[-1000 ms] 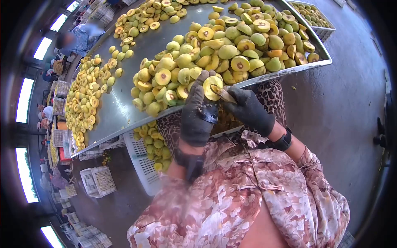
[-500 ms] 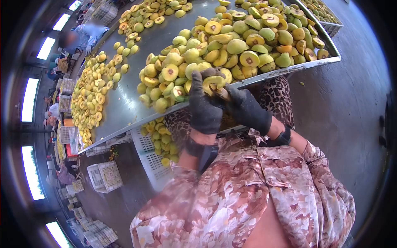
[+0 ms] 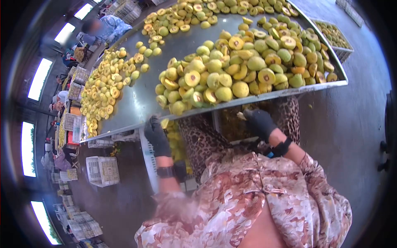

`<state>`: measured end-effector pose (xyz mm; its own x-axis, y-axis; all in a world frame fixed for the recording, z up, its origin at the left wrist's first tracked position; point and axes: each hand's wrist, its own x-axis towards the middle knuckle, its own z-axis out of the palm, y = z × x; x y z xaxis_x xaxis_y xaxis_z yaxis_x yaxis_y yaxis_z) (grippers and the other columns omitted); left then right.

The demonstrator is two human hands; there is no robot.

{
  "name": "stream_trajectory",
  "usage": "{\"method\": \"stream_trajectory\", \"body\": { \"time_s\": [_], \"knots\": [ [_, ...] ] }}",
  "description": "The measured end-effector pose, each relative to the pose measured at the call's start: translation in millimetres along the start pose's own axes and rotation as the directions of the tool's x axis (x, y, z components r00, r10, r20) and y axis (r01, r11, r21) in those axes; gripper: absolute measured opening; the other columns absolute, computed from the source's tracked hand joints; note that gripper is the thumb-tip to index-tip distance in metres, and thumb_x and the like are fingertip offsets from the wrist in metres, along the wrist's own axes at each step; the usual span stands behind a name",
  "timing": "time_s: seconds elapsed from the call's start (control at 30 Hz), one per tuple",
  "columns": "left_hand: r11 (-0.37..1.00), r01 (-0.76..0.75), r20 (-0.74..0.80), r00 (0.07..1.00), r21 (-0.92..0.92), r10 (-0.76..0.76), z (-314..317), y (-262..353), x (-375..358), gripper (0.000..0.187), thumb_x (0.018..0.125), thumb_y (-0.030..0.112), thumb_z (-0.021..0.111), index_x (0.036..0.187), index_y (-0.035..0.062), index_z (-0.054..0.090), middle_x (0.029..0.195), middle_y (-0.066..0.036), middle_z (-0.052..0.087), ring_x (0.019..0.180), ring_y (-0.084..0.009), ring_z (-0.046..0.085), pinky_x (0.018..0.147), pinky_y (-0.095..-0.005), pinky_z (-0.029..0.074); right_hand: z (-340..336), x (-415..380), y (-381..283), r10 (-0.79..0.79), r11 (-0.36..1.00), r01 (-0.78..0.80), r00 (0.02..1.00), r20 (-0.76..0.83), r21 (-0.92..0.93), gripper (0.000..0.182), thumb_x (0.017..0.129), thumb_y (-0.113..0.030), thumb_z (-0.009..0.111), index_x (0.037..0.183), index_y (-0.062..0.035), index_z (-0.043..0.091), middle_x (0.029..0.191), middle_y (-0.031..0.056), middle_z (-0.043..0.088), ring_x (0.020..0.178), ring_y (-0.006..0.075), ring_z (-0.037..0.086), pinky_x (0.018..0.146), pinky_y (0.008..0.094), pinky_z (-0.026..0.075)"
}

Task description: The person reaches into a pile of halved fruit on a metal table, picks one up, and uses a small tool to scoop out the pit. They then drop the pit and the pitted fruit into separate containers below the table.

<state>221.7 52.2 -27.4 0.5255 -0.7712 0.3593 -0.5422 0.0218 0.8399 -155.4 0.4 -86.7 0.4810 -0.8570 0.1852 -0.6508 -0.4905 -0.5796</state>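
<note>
My left hand [image 3: 156,135], in a dark glove, is at the tray's front edge with its fingers curled. A yellow-green fruit piece [image 3: 164,123] shows right at its fingertips. Below is a white crate [image 3: 149,159] holding yellow-green fruit. My right hand [image 3: 260,124], also gloved, is closed under the tray's edge, with a small pale object [image 3: 241,115] at its fingertips that I cannot make out. Close by it is a dark container [image 3: 231,130] with brownish bits. Above both hands, a heap of stone fruit [image 3: 223,78], many cut in half with pits showing, lies on the metal tray [image 3: 138,93].
More cut fruit [image 3: 103,93] covers the tray's left side. A person [image 3: 109,29] sits at the far edge. An upright white crate [image 3: 102,170] stands on the floor at left, and a fruit-filled crate [image 3: 343,53] is at right. The tray has a raised rim [image 3: 297,89].
My hands were together at the tray's rim over a cut fruit and a brown-handled tool. They have moved apart, the left toward the white crate, the right down below the rim. The view has shifted.
</note>
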Motion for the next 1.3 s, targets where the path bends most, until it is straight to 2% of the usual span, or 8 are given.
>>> {"method": "stream_trajectory", "body": {
  "time_s": [0.1,0.2,0.33,0.4,0.53,0.73,0.9,1.3],
  "knots": [
    [0.868,-0.363,0.034,0.927,0.34,0.374,39,-9,42,0.039,0.095,0.026,0.066,0.123,-0.001,0.063,0.11,-0.014,0.07,0.106,-0.032,0.065,0.092,-0.0426,0.052,10,8,-7,0.053,0.996,-0.048,0.996,-0.067,0.072,0.021,0.096,-0.034,0.06,0.098,-0.0133,0.065,0.075,0.0174,0.068,0.069,0.0394,0.066,0.062,0.0506,0.051],
    [0.871,-0.486,0.225,0.858,0.068,0.461,120,27,75,0.043,0.09,0.023,0.07,0.125,0.0002,0.062,0.121,-0.018,0.066,0.114,-0.0355,0.062,0.099,-0.0457,0.049,2,6,-27,-0.122,0.978,0.149,0.976,-0.182,0.143,0.021,0.095,-0.034,0.062,0.1,-0.0128,0.064,0.072,0.0183,0.066,0.066,0.04,0.065,0.062,0.0511,0.05],
    [0.635,-0.563,0.597,0.779,0.53,0.193,170,59,107,0.046,0.078,0.026,0.079,0.114,0.0032,0.062,0.116,-0.021,0.066,0.103,-0.0411,0.064,0.084,-0.049,0.053,-19,-7,-30,0.006,0.988,0.015,0.991,-0.134,0.156,0.02,0.094,-0.03,0.066,0.102,-0.0117,0.064,0.074,0.0199,0.065,0.066,0.0414,0.063,0.061,0.0491,0.05],
    [0.765,-0.553,0.704,0.684,0.331,0.191,168,35,139,0.041,0.08,0.023,0.078,0.112,0.0035,0.062,0.111,-0.018,0.068,0.097,-0.036,0.067,0.081,-0.0447,0.056,-21,-10,-24,-0.013,0.966,0.058,0.985,-0.175,0.254,0.023,0.094,-0.029,0.066,0.108,-0.0105,0.066,0.076,0.0199,0.066,0.069,0.0427,0.064,0.063,0.0467,0.051],
    [0.844,0.351,0.661,0.75,-0.405,0.006,135,60,122,0.033,0.085,0.018,0.076,0.11,0.0033,0.061,0.104,-0.01,0.068,0.093,-0.0221,0.068,0.082,-0.0347,0.058,-46,5,-54,-0.002,0.903,0.129,0.955,-0.296,0.41,0.028,0.095,-0.028,0.066,0.114,-0.008,0.066,0.085,0.0211,0.068,0.076,0.0439,0.065,0.067,0.0476,0.052],
    [0.564,0.394,0.473,0.881,-0.725,-0.007,104,124,-1,0.034,0.1,0.017,0.061,0.13,0.0005,0.055,0.119,-0.01,0.063,0.105,-0.0179,0.063,0.092,-0.0315,0.054,-53,37,-109,-0.163,0.826,0.295,0.94,-0.298,0.48,0.02,0.09,-0.009,0.068,0.105,-0.0036,0.057,0.082,0.0213,0.062,0.075,0.0449,0.062,0.062,0.0473,0.049],
    [0.043,0.68,0.675,0.733,-0.732,-0.086,99,142,-41,0.047,0.109,0.034,0.041,0.142,0.0008,0.047,0.137,-0.017,0.055,0.126,-0.0284,0.054,0.112,-0.0432,0.043,-46,39,-110,-0.034,0.85,0.198,0.945,-0.324,0.489,0.019,0.092,-0.013,0.068,0.103,-0.0022,0.056,0.077,0.0192,0.062,0.07,0.0389,0.063,0.063,0.044,0.048],
    [0.567,0.274,0.452,0.87,-0.777,0.199,109,176,-53,0.046,0.111,0.027,0.037,0.145,-0.0024,0.045,0.141,-0.016,0.054,0.131,-0.026,0.052,0.116,-0.0408,0.039,-50,16,-117,-0.034,0.824,0.322,0.849,-0.527,0.467,0.016,0.095,-0.006,0.062,0.105,-0.0001,0.051,0.075,0.0225,0.061,0.068,0.0453,0.061,0.057,0.0458,0.047]
  ]
}}
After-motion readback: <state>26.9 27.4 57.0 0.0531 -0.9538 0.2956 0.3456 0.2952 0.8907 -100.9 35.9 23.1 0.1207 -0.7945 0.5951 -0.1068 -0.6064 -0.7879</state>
